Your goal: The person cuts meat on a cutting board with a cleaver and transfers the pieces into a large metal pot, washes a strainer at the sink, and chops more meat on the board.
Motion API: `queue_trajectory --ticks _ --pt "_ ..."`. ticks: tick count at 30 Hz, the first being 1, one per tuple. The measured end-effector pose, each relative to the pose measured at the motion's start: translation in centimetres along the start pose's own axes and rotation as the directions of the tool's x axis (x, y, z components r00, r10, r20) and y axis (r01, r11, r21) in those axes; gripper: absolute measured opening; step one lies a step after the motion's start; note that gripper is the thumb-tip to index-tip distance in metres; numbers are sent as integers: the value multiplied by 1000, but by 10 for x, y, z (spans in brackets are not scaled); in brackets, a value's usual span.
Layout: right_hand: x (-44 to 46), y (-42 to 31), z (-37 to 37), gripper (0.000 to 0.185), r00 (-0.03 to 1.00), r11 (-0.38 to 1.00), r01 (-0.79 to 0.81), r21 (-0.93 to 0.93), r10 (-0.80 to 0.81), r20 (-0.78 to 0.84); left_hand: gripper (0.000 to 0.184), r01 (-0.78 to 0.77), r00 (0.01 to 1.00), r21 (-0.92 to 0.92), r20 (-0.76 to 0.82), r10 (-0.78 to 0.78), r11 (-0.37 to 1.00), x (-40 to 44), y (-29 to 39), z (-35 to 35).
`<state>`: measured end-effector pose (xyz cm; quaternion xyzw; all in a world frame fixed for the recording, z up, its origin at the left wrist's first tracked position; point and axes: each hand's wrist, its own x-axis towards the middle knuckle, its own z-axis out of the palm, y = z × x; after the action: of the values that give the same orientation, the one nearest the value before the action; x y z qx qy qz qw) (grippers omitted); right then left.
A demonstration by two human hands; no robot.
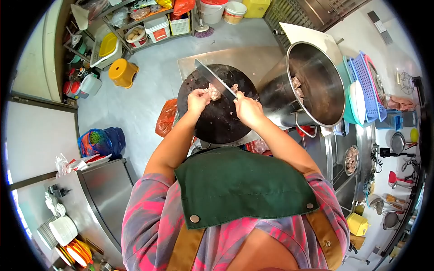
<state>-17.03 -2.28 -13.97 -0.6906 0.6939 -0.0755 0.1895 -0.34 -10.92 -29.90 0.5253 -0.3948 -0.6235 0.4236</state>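
Note:
A round black chopping board lies on a metal surface in front of me. My left hand has its fingers closed on a pale piece of meat at the board's upper middle. My right hand grips the handle of a cleaver, whose long blade slants up and left over the board, just beyond the meat. The handle is mostly hidden by my fingers. A smaller meat piece sits on the far side of the blade, near my right hand.
A tall metal pot holding some meat stands tilted in view at the right of the board. An orange-red bag is at the board's left. A yellow stool stands on the floor, upper left; shelves with tubs line the back.

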Motion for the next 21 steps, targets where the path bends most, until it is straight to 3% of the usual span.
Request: queue_trajectory --ticks 3,6,10,11,14,15,17,20,21 --pt "3 2 12 22 999 999 47 -20 -47 0 11 61 998 -157 -23 -66 986 -5 -2 0" --pt "10 6 20 26 996 995 79 -57 -77 45 10 83 993 -93 -73 -89 992 -7 1 0" --pt "14 -14 -12 16 992 993 102 -60 -105 -62 8 66 988 27 -140 -62 997 -1 3 -7" --pt "15 -18 -19 18 970 984 170 -48 -175 -171 8 67 987 38 -151 -61 997 -1 1 -8" --pt "17 -32 -27 21 910 981 193 -35 -192 -367 11 33 984 -8 -176 -34 999 0 -5 -7" --pt "20 -27 -15 22 960 994 106 0 -102 -261 11 39 982 66 -189 -25 997 1 -3 -7" --pt "35 10 38 23 996 990 90 -105 -92 -20 12 55 977 213 -212 -9 975 -3 1 -8" --pt "35 14 42 22 997 995 72 -68 -69 33 15 -152 964 593 -86 251 791 0 -5 -17" --pt "30 8 37 23 996 997 58 -51 -54 69 16 -270 939 514 -47 341 814 -9 -8 -13"
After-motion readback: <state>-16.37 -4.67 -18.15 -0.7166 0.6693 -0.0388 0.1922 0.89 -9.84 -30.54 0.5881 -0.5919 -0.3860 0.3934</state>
